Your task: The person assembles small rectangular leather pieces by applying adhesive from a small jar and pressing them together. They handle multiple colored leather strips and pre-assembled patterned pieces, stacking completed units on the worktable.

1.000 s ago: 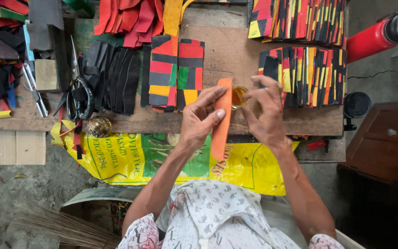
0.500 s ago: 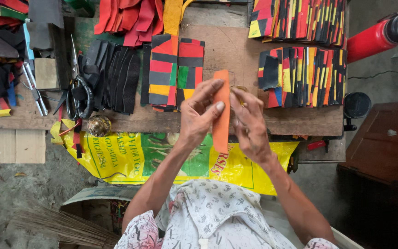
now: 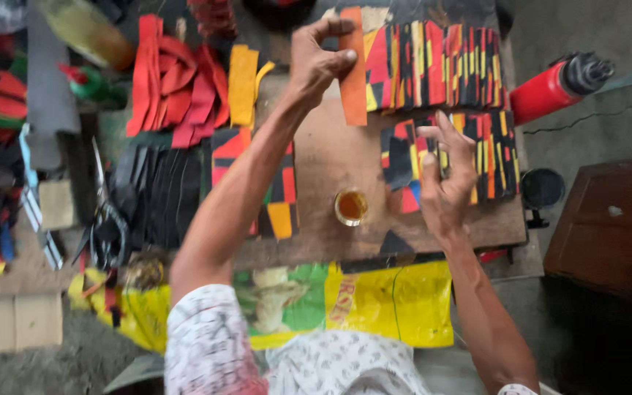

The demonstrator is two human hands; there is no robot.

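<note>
my right hand (image 3: 444,179) hovers open, fingers spread, holding nothing, just above the near row of patchwork panels (image 3: 451,157) and beside the small cup of amber glue (image 3: 350,206) on the brown work board (image 3: 330,146). my left hand (image 3: 316,55) reaches far out, thumb and fingers pinching the orange strip (image 3: 352,69) by its left edge, holding it upright over the left end of the far row of panels (image 3: 433,62). the strip isn't lying flat on anything yet, so i judge it's not yet placed. a lot looks finished: two rows of striped red, yellow and black panels on the right, another pieced panel (image 3: 276,183) under my left forearm. plenty looks left too: black cut pieces (image 3: 159,194) fanned out at left, red strips (image 3: 173,91) and a yellow strip (image 3: 243,84) heaped beyond them, scissors (image 3: 104,219) lying by the black pieces. off the board's right edge sits a red cylinder (image 3: 550,88).
</note>
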